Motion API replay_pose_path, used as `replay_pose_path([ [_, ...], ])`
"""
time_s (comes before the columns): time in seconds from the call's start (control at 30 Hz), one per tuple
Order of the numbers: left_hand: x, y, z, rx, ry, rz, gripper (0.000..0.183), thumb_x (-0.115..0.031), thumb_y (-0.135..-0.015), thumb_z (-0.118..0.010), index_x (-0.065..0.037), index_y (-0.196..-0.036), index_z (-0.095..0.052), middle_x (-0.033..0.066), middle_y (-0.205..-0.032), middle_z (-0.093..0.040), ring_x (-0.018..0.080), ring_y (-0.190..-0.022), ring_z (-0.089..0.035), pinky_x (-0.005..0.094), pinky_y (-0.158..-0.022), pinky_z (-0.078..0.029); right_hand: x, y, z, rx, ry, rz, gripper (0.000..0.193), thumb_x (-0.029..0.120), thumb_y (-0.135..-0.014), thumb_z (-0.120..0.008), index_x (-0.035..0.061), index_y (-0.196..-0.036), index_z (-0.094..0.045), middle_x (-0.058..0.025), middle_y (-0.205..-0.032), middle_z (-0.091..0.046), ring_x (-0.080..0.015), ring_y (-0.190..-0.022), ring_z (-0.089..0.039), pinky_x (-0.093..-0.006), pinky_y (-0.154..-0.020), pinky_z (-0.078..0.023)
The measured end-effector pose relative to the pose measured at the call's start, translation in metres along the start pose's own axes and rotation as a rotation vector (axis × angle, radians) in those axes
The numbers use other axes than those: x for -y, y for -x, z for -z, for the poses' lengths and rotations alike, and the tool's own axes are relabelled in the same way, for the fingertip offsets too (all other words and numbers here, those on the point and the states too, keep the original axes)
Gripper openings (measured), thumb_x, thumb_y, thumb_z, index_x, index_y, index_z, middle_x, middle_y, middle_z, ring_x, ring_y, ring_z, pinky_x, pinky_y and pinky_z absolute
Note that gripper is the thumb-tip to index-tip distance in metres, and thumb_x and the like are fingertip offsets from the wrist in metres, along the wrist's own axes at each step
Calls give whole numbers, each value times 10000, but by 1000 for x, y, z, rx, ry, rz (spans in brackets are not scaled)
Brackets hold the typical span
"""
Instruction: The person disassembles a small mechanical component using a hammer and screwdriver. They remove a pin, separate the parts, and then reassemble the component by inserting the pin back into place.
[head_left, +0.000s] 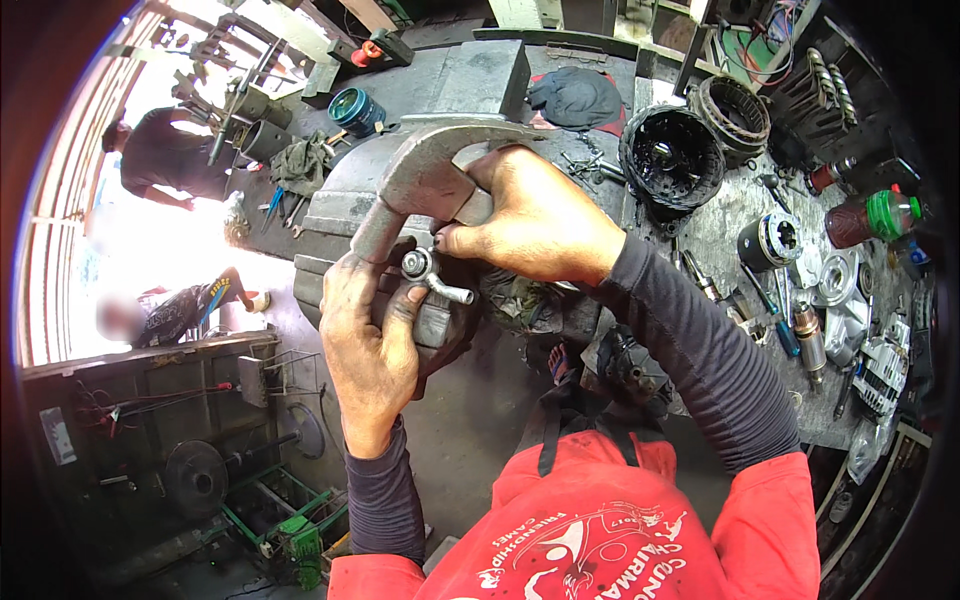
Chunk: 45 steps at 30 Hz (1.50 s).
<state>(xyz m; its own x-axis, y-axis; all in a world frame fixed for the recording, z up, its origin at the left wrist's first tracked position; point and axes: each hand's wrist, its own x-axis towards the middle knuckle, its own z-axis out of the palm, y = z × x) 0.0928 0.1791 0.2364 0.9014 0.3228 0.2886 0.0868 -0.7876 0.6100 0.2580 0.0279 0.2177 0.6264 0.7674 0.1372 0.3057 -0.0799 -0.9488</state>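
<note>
A heavy grey C-shaped metal piece (408,178) arches over the work before me. My right hand (545,215) is closed around its near end, thumb pointing left. Below that arch, my left hand (365,335) pinches a small round metal fitting (415,263) with a short bent tube stub, its thumb pressed against the fitting's underside. Fingers of the left hand also reach up toward the lower end of the C-shaped piece; whether they bear on it is hidden. Under the fitting sits a dark metal block (433,325), partly covered by my hands.
Along the right, a workbench (690,225) carries a black round housing (672,158), a blue-handled screwdriver (785,335), a bottle with a green top (875,215) and several metal parts. A blue can (355,110) stands at the far left. Two other people are beyond, on the left.
</note>
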Motion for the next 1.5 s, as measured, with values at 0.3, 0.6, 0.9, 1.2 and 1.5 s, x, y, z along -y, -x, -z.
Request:
replay_pose_path([
  [0.3, -3, 3, -1, -21, 128, 99, 419, -9, -872, -745, 38, -1280, -662, 125, -1132, -659, 246, -1045, -643, 358, -953, -493, -15, -4, -2, 10, 38, 117, 549, 163, -781, -759, -56, -1272, -649, -265, -1247, -697, -367, -1197, -663, -421, -1068, -485],
  [0.6, -1, 9, -6, -21, 97, 164, 419, -6, -992, -642, 99, -1391, -575, 148, -1262, -680, 188, -1132, -645, 328, -1001, -503, -23, -5, -4, -22, -96, 175, 538, 152, -795, -760, -55, -1278, -647, -261, -1229, -705, -350, -1182, -670, -405, -1055, -491],
  [0.9, -6, 8, -10, -45, 188, 196, 452, 29, -977, -625, 93, -1419, -560, 160, -1263, -683, 199, -1136, -651, 340, -1003, -511, -17, -3, 1, -48, -222, 234, 496, 152, -801, -751, -51, -1244, -660, -248, -1171, -723, -315, -1097, -699, -402, -1004, -515],
  [1.2, -3, 8, -16, -144, 285, 195, 405, 46, -921, -672, 57, -1323, -628, 123, -1166, -714, 197, -1053, -667, 333, -952, -511, 6, 0, -1, -1, 144, 183, 591, 303, -730, -805, -50, -1191, -692, -272, -1047, -726, -420, -1026, -709, -476, -901, -560],
  [1.5, -6, 8, -18, -275, 135, 135, 582, 18, -824, -781, -5, -1356, -545, 178, -1155, -696, 302, -1038, -685, 415, -949, -506, 31, -16, 11, 269, 536, 184, 658, 344, -729, -872, -36, -1233, -686, -226, -1191, -702, -379, -1140, -662, -431, -1028, -504],
])
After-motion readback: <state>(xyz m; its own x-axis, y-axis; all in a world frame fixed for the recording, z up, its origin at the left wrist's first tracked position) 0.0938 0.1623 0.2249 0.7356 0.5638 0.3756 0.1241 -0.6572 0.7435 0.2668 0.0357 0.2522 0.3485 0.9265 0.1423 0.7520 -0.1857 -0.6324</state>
